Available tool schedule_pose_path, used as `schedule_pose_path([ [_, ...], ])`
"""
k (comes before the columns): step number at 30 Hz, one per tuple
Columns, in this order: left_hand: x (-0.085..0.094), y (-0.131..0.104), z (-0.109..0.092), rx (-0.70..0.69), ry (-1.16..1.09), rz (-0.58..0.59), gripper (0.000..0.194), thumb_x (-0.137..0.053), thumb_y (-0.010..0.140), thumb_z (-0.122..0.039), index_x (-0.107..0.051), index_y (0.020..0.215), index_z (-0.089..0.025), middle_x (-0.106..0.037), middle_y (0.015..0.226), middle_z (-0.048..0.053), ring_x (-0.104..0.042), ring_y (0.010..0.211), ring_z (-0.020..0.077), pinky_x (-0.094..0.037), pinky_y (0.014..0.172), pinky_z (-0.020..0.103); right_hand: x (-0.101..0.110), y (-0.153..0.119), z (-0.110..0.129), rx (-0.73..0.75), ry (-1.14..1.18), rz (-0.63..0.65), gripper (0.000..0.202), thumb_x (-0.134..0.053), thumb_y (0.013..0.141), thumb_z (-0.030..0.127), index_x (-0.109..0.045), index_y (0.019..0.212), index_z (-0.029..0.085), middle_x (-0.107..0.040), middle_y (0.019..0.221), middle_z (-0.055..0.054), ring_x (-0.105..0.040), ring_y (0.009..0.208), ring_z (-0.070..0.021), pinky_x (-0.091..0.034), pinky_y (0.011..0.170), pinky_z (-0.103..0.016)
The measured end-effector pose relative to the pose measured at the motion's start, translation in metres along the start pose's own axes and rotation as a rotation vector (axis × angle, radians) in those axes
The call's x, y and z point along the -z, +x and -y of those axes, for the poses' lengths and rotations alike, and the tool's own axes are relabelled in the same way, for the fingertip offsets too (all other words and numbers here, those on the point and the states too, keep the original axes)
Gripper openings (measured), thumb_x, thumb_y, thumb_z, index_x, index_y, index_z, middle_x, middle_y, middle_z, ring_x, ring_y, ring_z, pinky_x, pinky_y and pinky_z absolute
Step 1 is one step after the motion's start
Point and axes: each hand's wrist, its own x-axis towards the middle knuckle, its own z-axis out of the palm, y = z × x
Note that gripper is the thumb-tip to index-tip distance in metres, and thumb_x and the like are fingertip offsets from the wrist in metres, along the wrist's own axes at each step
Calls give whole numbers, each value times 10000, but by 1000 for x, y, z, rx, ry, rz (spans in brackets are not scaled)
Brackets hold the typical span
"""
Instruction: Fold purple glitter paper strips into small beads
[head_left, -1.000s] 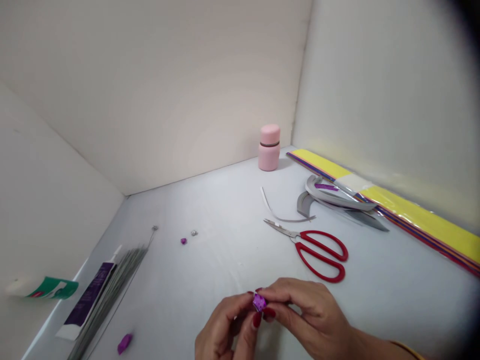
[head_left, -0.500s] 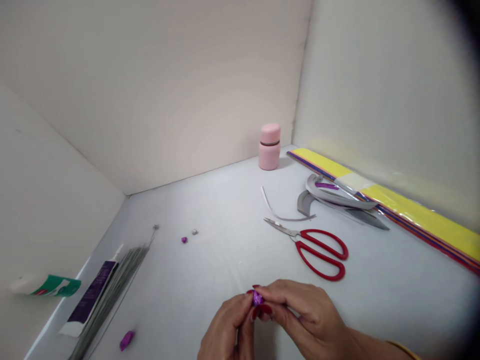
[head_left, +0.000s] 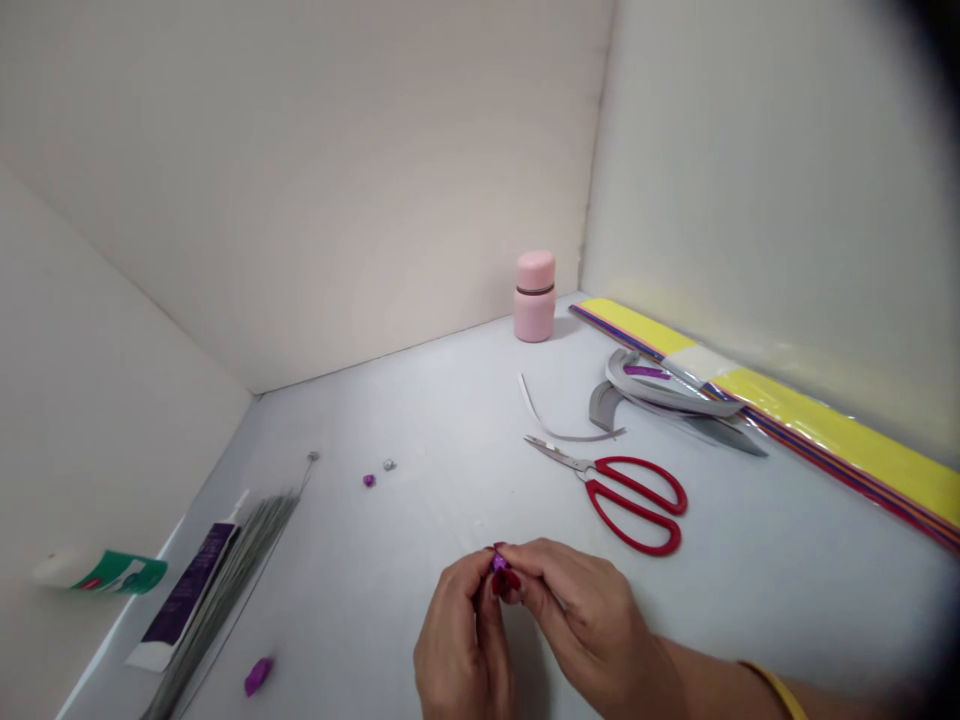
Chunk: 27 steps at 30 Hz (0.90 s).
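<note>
Between the fingertips of both hands is a small shiny purple piece [head_left: 499,563], mostly covered by fingers and red nails; it looks like crumpled foil or paper. My left hand [head_left: 461,630] pinches it from the left, thumb and index finger together. My right hand [head_left: 577,605] grips the same piece from the right, its fingertips meeting the left ones. Red-handled scissors [head_left: 592,470] lie beyond my right hand with the blades pointing left. A larger purple piece [head_left: 257,677] rests at the lower left, apart from both hands.
Far left lie a purple tube [head_left: 187,590], a bundle of grey wires [head_left: 240,580] and a green-and-white tube [head_left: 124,572]. Mid-table are a tiny purple bit [head_left: 369,481] and a silver bit [head_left: 389,465]. Behind stand a pink flask [head_left: 535,300], grey strips [head_left: 667,390] and a yellow pack [head_left: 795,405].
Both hands have risen slightly in view, the purple piece moving up and left with them. More of it is now covered by the fingers. The table items shift only slightly with the camera.
</note>
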Motion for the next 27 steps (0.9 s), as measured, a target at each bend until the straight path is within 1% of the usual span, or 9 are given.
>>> schedule_pose_path([
  [2,1,1,-2,103,-108,-8,169,-538,790,-146,-664,852,-239,-692,753,-6,-634,679,123,-486,651,179,1,0,-1,-66,80,35,191,-432,877,163,-619,912,145,-662,695,-52,-622,601,-140,-508,572,-234],
  [5,3,4,-5,325,-399,24,94,-597,781,-241,-683,813,-257,-702,716,-34,-635,646,99,-493,634,141,4,1,-5,-169,280,81,202,-460,882,212,-620,996,166,-672,751,-46,-638,640,-129,-534,608,-219],
  [8,4,7,-9,476,-625,80,114,-660,733,-317,-704,789,-228,-716,671,-27,-634,581,97,-510,587,137,6,2,-7,-155,389,75,224,-469,881,239,-647,1000,170,-671,735,-54,-644,642,-129,-546,609,-220],
  [10,3,8,-11,515,-662,79,137,-704,687,-317,-722,768,-207,-719,643,-19,-634,562,98,-518,584,138,7,3,-7,-156,402,77,221,-481,877,255,-671,962,180,-675,710,-51,-646,627,-130,-549,598,-220],
  [15,3,8,-12,585,-630,-35,159,-770,598,-316,-740,714,-212,-745,660,-14,-665,614,104,-519,616,121,8,4,-6,-207,356,71,168,-537,845,243,-682,900,177,-676,669,-31,-638,598,-120,-534,582,-197],
  [18,3,6,-12,532,-571,-34,117,-754,618,-296,-738,695,-209,-739,643,-10,-660,588,108,-523,586,125,8,2,-7,-198,311,68,136,-550,832,205,-672,879,168,-672,678,-30,-631,608,-119,-521,594,-196],
  [20,4,4,-11,446,-528,-16,91,-735,639,-256,-740,722,-221,-742,685,-6,-661,601,114,-528,588,136,9,1,-8,-195,295,82,134,-541,835,193,-665,876,165,-671,686,-32,-632,614,-122,-517,593,-198],
  [23,4,1,-7,303,-437,-18,120,-716,652,-184,-735,754,-243,-743,730,-8,-665,646,120,-529,617,145,9,0,-9,-165,285,88,137,-530,839,176,-656,889,161,-662,681,-28,-629,613,-121,-511,589,-196],
  [27,4,-2,0,172,-314,-28,137,-669,695,-174,-727,793,-249,-737,740,-2,-662,657,133,-532,631,170,10,0,-8,-118,254,89,144,-529,831,139,-652,903,162,-660,687,-29,-625,618,-121,-503,586,-197],
])
